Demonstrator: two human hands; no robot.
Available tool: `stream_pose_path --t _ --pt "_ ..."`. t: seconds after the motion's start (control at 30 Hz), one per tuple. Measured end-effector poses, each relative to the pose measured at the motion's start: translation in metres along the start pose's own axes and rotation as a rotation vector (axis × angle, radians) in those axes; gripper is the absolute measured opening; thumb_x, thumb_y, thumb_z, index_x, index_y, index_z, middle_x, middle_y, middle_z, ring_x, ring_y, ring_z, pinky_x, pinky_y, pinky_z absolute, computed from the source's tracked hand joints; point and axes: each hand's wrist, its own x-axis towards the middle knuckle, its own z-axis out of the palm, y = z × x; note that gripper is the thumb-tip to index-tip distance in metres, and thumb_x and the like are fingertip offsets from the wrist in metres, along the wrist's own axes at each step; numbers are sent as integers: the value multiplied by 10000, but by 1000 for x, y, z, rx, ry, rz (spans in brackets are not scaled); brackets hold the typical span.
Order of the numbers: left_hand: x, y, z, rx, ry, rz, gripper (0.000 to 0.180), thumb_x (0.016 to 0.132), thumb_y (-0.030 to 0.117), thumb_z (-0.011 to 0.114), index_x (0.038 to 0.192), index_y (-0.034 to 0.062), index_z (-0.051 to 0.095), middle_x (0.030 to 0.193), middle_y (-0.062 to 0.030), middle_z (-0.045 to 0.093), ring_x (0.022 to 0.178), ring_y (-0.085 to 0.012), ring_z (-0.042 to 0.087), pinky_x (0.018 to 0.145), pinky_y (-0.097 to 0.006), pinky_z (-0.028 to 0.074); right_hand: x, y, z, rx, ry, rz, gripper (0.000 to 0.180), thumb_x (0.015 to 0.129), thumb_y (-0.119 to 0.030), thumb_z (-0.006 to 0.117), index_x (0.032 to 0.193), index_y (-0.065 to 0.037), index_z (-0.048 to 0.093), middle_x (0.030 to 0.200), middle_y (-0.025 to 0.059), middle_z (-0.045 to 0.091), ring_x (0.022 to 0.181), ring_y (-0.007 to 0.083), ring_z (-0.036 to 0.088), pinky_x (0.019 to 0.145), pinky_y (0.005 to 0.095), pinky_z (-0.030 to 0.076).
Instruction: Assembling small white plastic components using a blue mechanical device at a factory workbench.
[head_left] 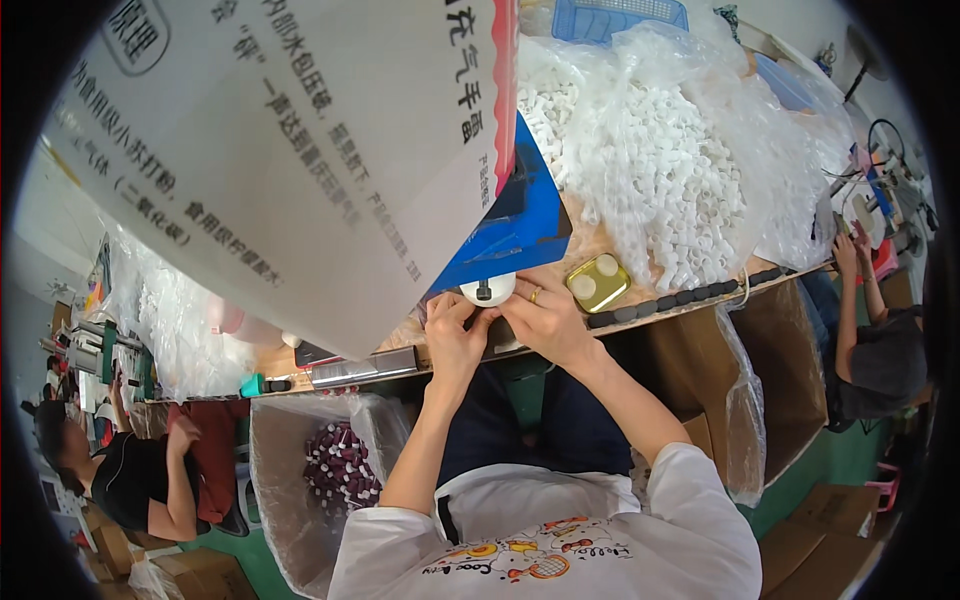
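Note:
Both my hands meet at the table's front edge, below a blue machine housing (520, 225). Between them sits a white round part (478, 291) with a black pin on its face. My left hand (456, 338) has its fingers bent in a pinch just left of and below this part. Opposite it, my right hand (545, 318), with a ring on one finger, is closed, its fingertips against the part's lower right side. What the fingertips hold is hidden. Right of my right hand lies a gold-coloured square tin (598, 283) with pale round discs on it.
A large white printed sheet (300, 150) blocks the upper left. Small white plastic caps (665, 180) pile up in clear bags. Left below the table, a lined box (290, 470) holds dark purple pieces (342, 465); open cartons (780, 370) stand right. Co-workers (150, 470) sit on both sides.

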Motion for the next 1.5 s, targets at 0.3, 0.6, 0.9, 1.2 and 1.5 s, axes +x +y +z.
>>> stream_pose_path --t 0.3,0.6,0.9,1.2,1.5 --pt "-3 9 -3 -5 -26 -75 176 773 62 786 935 22 731 859 -145 656 853 -358 597 747 -431 473 10 5 -8 15 -157 -87 205 840 -47 634 1031 -18 702 1079 113 701 987 288 654 814 389 537" --pt "-20 15 -10 -247 -30 -211 588 784 -16 778 1324 -81 556 1213 -177 685 1104 -207 658 977 -328 479 31 154 9 -142 -242 578 204 853 -231 673 846 -31 712 760 205 677 770 369 682 696 454 523" --pt "-4 6 7 -252 0 -194 257 774 89 794 1022 36 758 1038 -112 735 973 -269 682 830 -351 518 -2 145 3 -275 70 294 183 827 -211 724 918 -53 707 790 172 688 757 384 661 696 471 520" --pt "11 14 -24 -303 -18 -308 239 830 87 757 1035 -32 722 970 -144 747 898 -166 675 817 -317 502 12 31 0 521 -41 799 248 869 -11 642 1105 0 716 916 14 715 803 102 631 713 288 518" --pt "-116 -50 -202 849 -471 -740 358 727 258 816 996 38 730 979 -200 711 986 -401 648 862 -479 509 -3 6 12 371 -192 650 213 827 -100 709 1017 -4 706 951 173 706 862 303 682 771 366 514"
